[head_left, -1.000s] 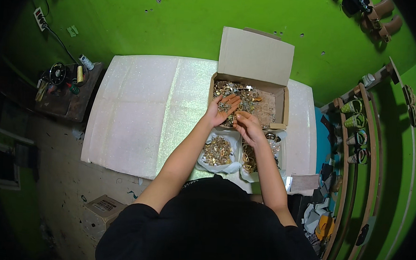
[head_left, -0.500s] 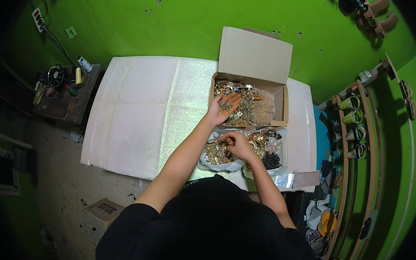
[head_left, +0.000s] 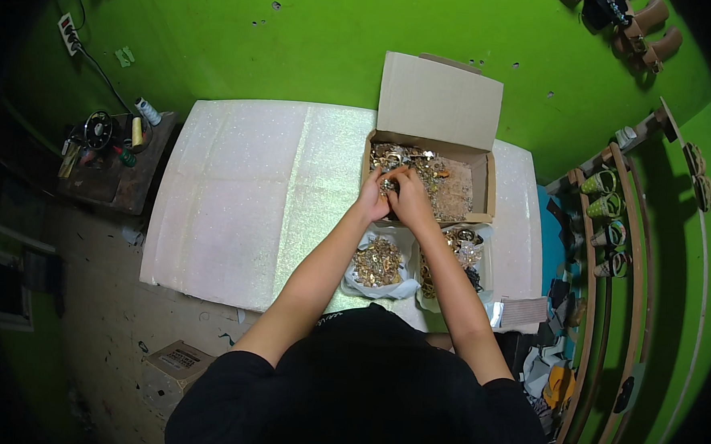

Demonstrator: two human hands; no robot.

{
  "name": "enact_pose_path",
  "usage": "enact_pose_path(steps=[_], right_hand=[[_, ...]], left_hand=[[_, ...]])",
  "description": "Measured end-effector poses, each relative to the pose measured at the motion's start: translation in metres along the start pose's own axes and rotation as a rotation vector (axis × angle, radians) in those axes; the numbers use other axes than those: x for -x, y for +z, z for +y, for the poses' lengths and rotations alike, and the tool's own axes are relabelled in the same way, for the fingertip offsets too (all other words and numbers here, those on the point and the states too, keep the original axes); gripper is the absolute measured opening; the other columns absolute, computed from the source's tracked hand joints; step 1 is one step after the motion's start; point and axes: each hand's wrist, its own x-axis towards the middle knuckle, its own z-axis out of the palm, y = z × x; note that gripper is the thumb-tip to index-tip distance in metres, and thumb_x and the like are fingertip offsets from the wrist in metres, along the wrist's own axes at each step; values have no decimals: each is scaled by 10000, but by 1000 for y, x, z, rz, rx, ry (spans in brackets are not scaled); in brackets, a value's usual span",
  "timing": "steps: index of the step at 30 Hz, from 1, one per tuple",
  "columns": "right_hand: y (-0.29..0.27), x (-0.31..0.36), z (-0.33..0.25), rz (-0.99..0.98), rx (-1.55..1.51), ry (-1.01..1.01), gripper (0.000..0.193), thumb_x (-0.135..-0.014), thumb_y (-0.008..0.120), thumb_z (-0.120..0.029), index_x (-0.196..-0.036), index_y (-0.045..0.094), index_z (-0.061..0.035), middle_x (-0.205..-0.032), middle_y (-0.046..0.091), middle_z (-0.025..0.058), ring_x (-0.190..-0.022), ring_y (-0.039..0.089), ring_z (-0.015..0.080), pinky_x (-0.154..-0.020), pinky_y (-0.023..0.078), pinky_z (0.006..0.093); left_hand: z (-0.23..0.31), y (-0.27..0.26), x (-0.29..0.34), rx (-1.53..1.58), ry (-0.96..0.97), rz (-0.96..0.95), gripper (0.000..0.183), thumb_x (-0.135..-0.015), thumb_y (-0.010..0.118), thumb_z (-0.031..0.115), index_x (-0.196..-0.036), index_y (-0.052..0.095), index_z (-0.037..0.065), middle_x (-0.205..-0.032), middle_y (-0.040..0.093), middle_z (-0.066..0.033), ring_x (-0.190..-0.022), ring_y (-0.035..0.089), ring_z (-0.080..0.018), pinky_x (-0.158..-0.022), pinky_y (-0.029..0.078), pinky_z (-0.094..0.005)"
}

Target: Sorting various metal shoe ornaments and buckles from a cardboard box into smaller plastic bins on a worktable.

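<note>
My left hand is cupped palm-up over the near left part of an open cardboard box, with small metal pieces lying in it. Over that palm, my right hand has its fingers bent together among the pieces; what they pinch is too small to make out. Loose gold and silver trinkets cover much of the box bottom. Nearer to me sits a white plastic bag of small golden pieces. Beside it is a lined container with golden, clear and black ornaments, partly hidden by my right forearm.
The table has a shiny white cover. A flat grey ribbed piece lies at its near right corner. At left, a small dark stand holds thread spools. A wooden rack with sandals stands right; a carton sits on the floor.
My right hand has moved up from the white bag to my left palm. My left hand has curled from nearly flat into a cup and stays over the box.
</note>
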Motion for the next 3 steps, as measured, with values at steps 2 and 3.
enact_pose_path(steps=[2,3], right_hand=[[14,-2,9,-51,100,-14,263,-616,517,28,-873,549,-17,-929,458,193,-879,463,363,-759,407,381],[16,-2,9,-58,96,-16,263,-616,517,28,-873,549,-17,-929,458,193,-879,463,363,-759,407,381]], left_hand=[[1,-1,-1,-2,-8,-9,531,-871,178,396,-1122,410,-11,-1105,467,-123,-1052,417,-243,-898,338,-343],[1,-3,-1,2,-20,-15,537,-867,187,411,-1134,406,0,-1114,461,-118,-1054,414,-240,-904,332,-342]])
